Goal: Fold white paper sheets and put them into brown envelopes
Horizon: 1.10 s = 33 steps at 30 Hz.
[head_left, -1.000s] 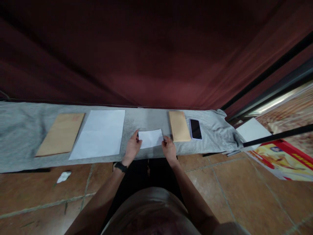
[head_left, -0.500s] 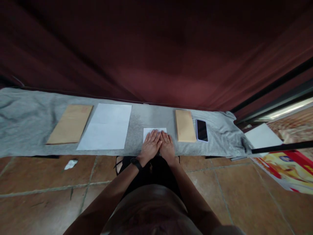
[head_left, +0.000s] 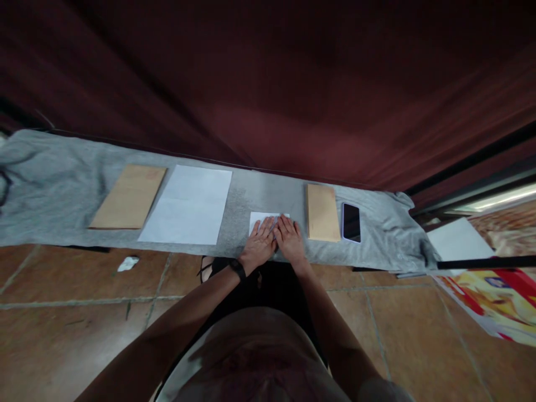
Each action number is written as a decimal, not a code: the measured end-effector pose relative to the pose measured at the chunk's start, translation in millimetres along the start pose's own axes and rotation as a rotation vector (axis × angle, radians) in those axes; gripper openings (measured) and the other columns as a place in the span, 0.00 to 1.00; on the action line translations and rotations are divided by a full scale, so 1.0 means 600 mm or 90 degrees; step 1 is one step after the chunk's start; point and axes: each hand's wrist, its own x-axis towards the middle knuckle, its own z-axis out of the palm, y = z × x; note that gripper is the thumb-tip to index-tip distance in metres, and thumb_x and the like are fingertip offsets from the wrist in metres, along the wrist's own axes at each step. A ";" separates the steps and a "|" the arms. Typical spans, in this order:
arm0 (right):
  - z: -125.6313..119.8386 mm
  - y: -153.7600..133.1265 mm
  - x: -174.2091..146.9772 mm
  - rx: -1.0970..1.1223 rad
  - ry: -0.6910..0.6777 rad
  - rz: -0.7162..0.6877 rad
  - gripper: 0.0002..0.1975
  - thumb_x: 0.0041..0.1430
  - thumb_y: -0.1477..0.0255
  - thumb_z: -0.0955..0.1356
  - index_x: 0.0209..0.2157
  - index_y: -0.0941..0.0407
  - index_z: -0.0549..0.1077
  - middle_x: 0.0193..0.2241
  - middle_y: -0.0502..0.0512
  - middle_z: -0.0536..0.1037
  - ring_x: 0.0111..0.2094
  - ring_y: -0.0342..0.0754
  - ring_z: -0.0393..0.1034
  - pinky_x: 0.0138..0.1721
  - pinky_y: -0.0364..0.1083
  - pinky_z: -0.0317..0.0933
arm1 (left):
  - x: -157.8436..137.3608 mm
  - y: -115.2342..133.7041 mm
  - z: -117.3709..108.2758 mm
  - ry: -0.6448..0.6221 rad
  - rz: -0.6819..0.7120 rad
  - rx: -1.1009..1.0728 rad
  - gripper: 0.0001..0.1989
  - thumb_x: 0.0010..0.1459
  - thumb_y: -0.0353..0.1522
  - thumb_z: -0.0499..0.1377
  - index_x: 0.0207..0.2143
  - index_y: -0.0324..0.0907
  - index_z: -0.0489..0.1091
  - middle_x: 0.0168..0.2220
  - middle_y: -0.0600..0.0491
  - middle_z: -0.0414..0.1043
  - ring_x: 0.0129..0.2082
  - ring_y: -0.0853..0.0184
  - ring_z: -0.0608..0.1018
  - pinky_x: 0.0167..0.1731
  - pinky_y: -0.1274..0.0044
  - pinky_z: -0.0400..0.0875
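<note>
A small white sheet of paper (head_left: pixel 256 218), perhaps folded, lies on the grey cloth in front of me. My left hand (head_left: pixel 258 244) rests flat on it with fingers stretched forward; a dark band circles that wrist. Close beside it, my right hand (head_left: pixel 288 237) also lies flat over the paper, its fingers extended. Both palms hide most of the sheet. To the left is a large white sheet of paper (head_left: pixel 190 204) with a faint crease. Brown envelopes (head_left: pixel 324 212) lie to the right of my right hand.
Another pile of brown envelopes (head_left: pixel 129 196) is at the far left of the grey cloth (head_left: pixel 245 192). A phone (head_left: pixel 350 222) lies at the right. A dark red curtain (head_left: pixel 268 111) hangs behind. On the tiled floor is a white scrap (head_left: pixel 128 263); a colourful box (head_left: pixel 496 301) stands at right.
My hands have moved slightly apart at the fingertips, both still flat on the small paper. The whole view has shifted and tilted a little. Envelopes, large sheet and phone keep their places.
</note>
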 end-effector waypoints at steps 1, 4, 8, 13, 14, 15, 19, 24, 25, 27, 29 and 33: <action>0.001 -0.003 0.000 -0.013 -0.003 -0.002 0.25 0.74 0.68 0.58 0.67 0.60 0.63 0.68 0.64 0.62 0.70 0.56 0.53 0.69 0.62 0.46 | 0.000 0.000 0.000 -0.003 0.004 0.000 0.29 0.68 0.33 0.47 0.68 0.31 0.59 0.72 0.38 0.52 0.73 0.54 0.50 0.71 0.57 0.45; 0.006 -0.007 0.000 -0.032 0.003 0.011 0.25 0.75 0.67 0.57 0.68 0.61 0.61 0.69 0.67 0.60 0.71 0.57 0.51 0.68 0.63 0.47 | 0.001 -0.003 -0.002 -0.012 0.007 -0.004 0.29 0.67 0.33 0.48 0.68 0.31 0.57 0.71 0.38 0.52 0.73 0.55 0.51 0.71 0.57 0.45; 0.013 -0.008 0.001 -0.043 0.022 0.038 0.26 0.75 0.67 0.56 0.69 0.61 0.59 0.69 0.68 0.59 0.71 0.58 0.51 0.68 0.65 0.47 | 0.001 -0.004 -0.004 -0.022 0.007 -0.004 0.30 0.67 0.33 0.48 0.69 0.31 0.56 0.71 0.38 0.53 0.73 0.55 0.52 0.71 0.56 0.44; 0.018 -0.008 0.001 -0.055 0.044 0.051 0.27 0.75 0.66 0.55 0.69 0.62 0.58 0.69 0.69 0.59 0.71 0.60 0.51 0.67 0.65 0.46 | -0.002 -0.004 -0.007 -0.016 0.013 -0.005 0.31 0.67 0.34 0.47 0.69 0.29 0.55 0.71 0.37 0.52 0.73 0.55 0.52 0.71 0.58 0.43; 0.017 -0.008 0.000 -0.057 0.042 0.051 0.27 0.75 0.66 0.55 0.70 0.62 0.58 0.69 0.69 0.58 0.71 0.60 0.51 0.67 0.65 0.46 | -0.004 -0.005 -0.008 -0.014 0.013 -0.007 0.31 0.68 0.35 0.46 0.69 0.29 0.55 0.71 0.37 0.52 0.73 0.55 0.52 0.71 0.58 0.43; 0.017 -0.008 0.000 -0.060 0.037 0.051 0.27 0.75 0.65 0.55 0.70 0.62 0.57 0.70 0.69 0.57 0.71 0.60 0.50 0.68 0.65 0.46 | -0.006 -0.006 -0.008 -0.010 0.013 -0.009 0.31 0.68 0.35 0.46 0.69 0.29 0.55 0.71 0.37 0.51 0.73 0.55 0.51 0.71 0.58 0.43; 0.016 -0.010 0.000 -0.075 0.020 0.063 0.28 0.75 0.65 0.57 0.70 0.62 0.56 0.70 0.70 0.55 0.71 0.61 0.49 0.67 0.66 0.46 | -0.020 -0.020 -0.008 0.014 0.003 -0.018 0.32 0.69 0.38 0.47 0.69 0.29 0.54 0.72 0.37 0.49 0.73 0.55 0.50 0.71 0.60 0.45; 0.020 -0.015 0.001 -0.078 0.041 0.106 0.29 0.74 0.63 0.58 0.70 0.63 0.56 0.70 0.71 0.57 0.70 0.61 0.52 0.68 0.66 0.46 | -0.046 -0.038 -0.015 0.041 -0.050 -0.039 0.33 0.69 0.40 0.48 0.70 0.29 0.53 0.71 0.35 0.50 0.73 0.54 0.53 0.70 0.59 0.49; 0.022 -0.016 0.002 -0.077 0.047 0.111 0.29 0.74 0.63 0.58 0.70 0.63 0.56 0.69 0.71 0.57 0.70 0.61 0.52 0.68 0.65 0.46 | -0.049 -0.039 -0.018 0.047 -0.064 -0.043 0.33 0.69 0.40 0.47 0.70 0.29 0.53 0.71 0.34 0.51 0.73 0.53 0.53 0.70 0.58 0.49; 0.024 -0.017 0.002 -0.073 0.054 0.112 0.29 0.74 0.63 0.58 0.70 0.64 0.56 0.69 0.72 0.58 0.70 0.61 0.53 0.68 0.65 0.45 | -0.049 -0.037 -0.021 0.062 -0.087 -0.051 0.32 0.69 0.38 0.46 0.69 0.27 0.54 0.70 0.33 0.52 0.72 0.52 0.54 0.70 0.57 0.48; 0.025 -0.016 0.002 -0.068 0.057 0.107 0.29 0.74 0.63 0.58 0.70 0.64 0.56 0.69 0.72 0.58 0.70 0.61 0.52 0.67 0.66 0.45 | -0.040 -0.029 -0.022 0.073 -0.091 -0.063 0.31 0.69 0.37 0.45 0.69 0.27 0.55 0.70 0.33 0.54 0.72 0.52 0.55 0.70 0.57 0.48; 0.025 -0.014 0.002 -0.073 0.046 0.103 0.29 0.74 0.65 0.57 0.70 0.64 0.55 0.70 0.71 0.56 0.70 0.62 0.51 0.67 0.65 0.45 | -0.002 -0.009 -0.016 0.040 -0.064 -0.072 0.30 0.70 0.35 0.42 0.69 0.30 0.56 0.70 0.38 0.56 0.72 0.57 0.56 0.71 0.61 0.49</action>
